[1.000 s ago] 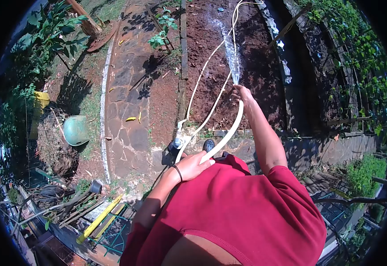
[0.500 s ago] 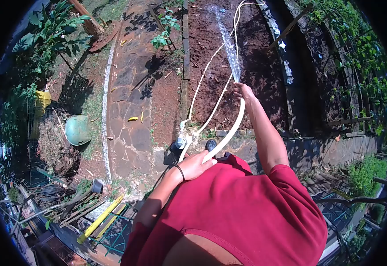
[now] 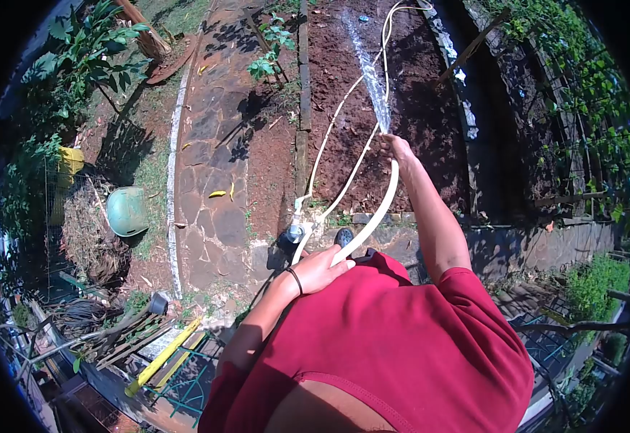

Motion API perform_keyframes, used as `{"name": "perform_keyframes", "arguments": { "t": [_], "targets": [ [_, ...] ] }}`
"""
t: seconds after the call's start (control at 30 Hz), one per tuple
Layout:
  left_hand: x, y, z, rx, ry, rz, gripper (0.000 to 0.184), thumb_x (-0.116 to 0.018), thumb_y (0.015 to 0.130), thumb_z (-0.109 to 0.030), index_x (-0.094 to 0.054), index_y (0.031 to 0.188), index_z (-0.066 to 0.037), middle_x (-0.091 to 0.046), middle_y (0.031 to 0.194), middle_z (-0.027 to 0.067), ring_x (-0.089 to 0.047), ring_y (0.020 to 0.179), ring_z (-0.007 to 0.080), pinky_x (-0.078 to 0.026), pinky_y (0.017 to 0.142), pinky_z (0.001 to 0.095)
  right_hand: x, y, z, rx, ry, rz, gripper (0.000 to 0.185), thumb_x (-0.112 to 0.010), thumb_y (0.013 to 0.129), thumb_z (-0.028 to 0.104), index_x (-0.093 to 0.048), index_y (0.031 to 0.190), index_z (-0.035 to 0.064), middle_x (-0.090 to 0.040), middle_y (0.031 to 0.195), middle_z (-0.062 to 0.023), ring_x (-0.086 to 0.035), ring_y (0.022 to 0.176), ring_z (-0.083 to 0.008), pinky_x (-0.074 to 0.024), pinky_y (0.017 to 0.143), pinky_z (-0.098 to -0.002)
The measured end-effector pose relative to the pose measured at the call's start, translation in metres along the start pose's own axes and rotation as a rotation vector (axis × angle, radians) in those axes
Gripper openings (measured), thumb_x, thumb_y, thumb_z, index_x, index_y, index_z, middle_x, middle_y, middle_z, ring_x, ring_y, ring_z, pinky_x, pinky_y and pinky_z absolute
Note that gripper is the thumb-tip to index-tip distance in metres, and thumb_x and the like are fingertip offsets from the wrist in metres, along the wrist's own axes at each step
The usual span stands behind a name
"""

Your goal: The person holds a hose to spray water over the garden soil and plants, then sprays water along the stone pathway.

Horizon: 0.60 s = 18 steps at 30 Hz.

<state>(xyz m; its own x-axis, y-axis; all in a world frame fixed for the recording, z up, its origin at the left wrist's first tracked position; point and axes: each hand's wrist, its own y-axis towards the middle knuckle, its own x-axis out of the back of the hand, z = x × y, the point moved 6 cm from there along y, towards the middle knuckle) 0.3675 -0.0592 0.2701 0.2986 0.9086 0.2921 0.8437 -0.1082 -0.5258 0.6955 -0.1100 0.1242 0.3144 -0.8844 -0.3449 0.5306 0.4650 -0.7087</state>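
Observation:
My right hand (image 3: 396,146) is closed around the front end of a cream garden hose (image 3: 382,209), arm stretched forward. Water (image 3: 371,76) sprays from that end, away from me, over dark reddish soil (image 3: 336,65). Close to my waist, my left hand (image 3: 318,270), with a dark band at the wrist, is wrapped round a lower stretch of the same hose. Beyond the hands, more of the hose lies in a long loop across the soil. One run of it reaches a pale pipe fitting (image 3: 297,229) near my shoe (image 3: 344,237).
A stone path (image 3: 210,159) runs along the left of the soil bed, with a low brick edging (image 3: 304,94) between. Further left lies a green rounded container (image 3: 126,211). A yellow pole (image 3: 163,357) and sticks lie at lower left. A low wall (image 3: 531,249) stands at right.
Both hands stay in nearly the same place on the hose. The water stream has shifted slightly in shape, leaning a little more to the left.

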Motion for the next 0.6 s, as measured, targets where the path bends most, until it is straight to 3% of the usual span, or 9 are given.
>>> {"name": "perform_keyframes", "arguments": {
  "t": [0.07, 0.2, 0.27, 0.33, 0.4, 0.6],
  "targets": [
    [0.003, -0.002, -0.003, 0.025, 0.005, 0.005, 0.045, -0.051, 0.095, -0.039, -0.051, 0.110, 0.003, -0.061, 0.095, 0.0213, -0.061, 0.093, 0.0338, -0.045, 0.082, 0.0395, 0.002, 0.009, -0.001, 0.022, 0.078, 0.059, 0.013, -0.051, 0.091, 0.016, -0.044, 0.081, 0.0096, -0.037, 0.055, 0.0038, -0.029, 0.037, -0.0082, -0.0267, 0.032, -0.0255],
    [0.001, -0.001, -0.002, -0.005, 0.000, 0.013, 0.045, -0.050, 0.095, -0.040, -0.051, 0.111, 0.003, -0.060, 0.095, 0.0223, -0.060, 0.094, 0.0348, -0.045, 0.082, 0.0399, 0.005, 0.012, -0.004, 0.007, -0.038, -0.019, 0.014, -0.051, 0.091, 0.017, -0.045, 0.081, 0.0100, -0.039, 0.055, 0.0035, -0.031, 0.037, -0.0074, -0.0274, 0.032, -0.0244],
    [-0.001, 0.001, 0.000, 0.007, 0.012, 0.023, 0.045, -0.050, 0.095, -0.040, -0.050, 0.111, 0.003, -0.060, 0.095, 0.0226, -0.060, 0.094, 0.0352, -0.045, 0.082, 0.0402, 0.000, 0.004, -0.001, 0.010, -0.077, -0.007, 0.017, -0.040, 0.096, 0.021, -0.052, 0.094, 0.0086, -0.033, 0.054, 0.0059, -0.026, 0.037, -0.0075, -0.0257, 0.035, -0.0243],
    [-0.001, 0.001, 0.000, 0.017, 0.026, 0.034, 0.045, -0.050, 0.095, -0.040, -0.050, 0.111, 0.003, -0.060, 0.095, 0.0229, -0.060, 0.094, 0.0356, -0.045, 0.082, 0.0404, 0.001, 0.013, -0.002, 0.037, 0.038, 0.038, 0.017, -0.041, 0.096, 0.021, -0.052, 0.092, 0.0088, -0.034, 0.054, 0.0061, -0.025, 0.037, -0.0075, -0.0249, 0.035, -0.0245],
    [0.000, 0.000, -0.004, 0.024, 0.003, 0.050, 0.045, -0.049, 0.095, -0.040, -0.050, 0.111, 0.003, -0.060, 0.096, 0.0231, -0.060, 0.094, 0.0360, -0.045, 0.083, 0.0407, 0.008, 0.019, -0.003, 0.017, -0.107, -0.050, 0.018, -0.040, 0.096, 0.020, -0.053, 0.093, 0.0085, -0.034, 0.054, 0.0059, -0.025, 0.037, -0.0074, -0.0252, 0.035, -0.0245],
    [-0.002, 0.001, -0.003, 0.051, 0.011, 0.036, 0.044, -0.050, 0.095, -0.039, -0.050, 0.110, 0.002, -0.060, 0.097, 0.0221, -0.060, 0.094, 0.0354, -0.044, 0.083, 0.0407, 0.011, 0.023, -0.004, 0.035, -0.117, -0.023, 0.018, -0.040, 0.096, 0.019, -0.053, 0.089, 0.0082, -0.034, 0.054, 0.0057, -0.025, 0.036, -0.0073, -0.0249, 0.034, -0.0242]
  ]
}}
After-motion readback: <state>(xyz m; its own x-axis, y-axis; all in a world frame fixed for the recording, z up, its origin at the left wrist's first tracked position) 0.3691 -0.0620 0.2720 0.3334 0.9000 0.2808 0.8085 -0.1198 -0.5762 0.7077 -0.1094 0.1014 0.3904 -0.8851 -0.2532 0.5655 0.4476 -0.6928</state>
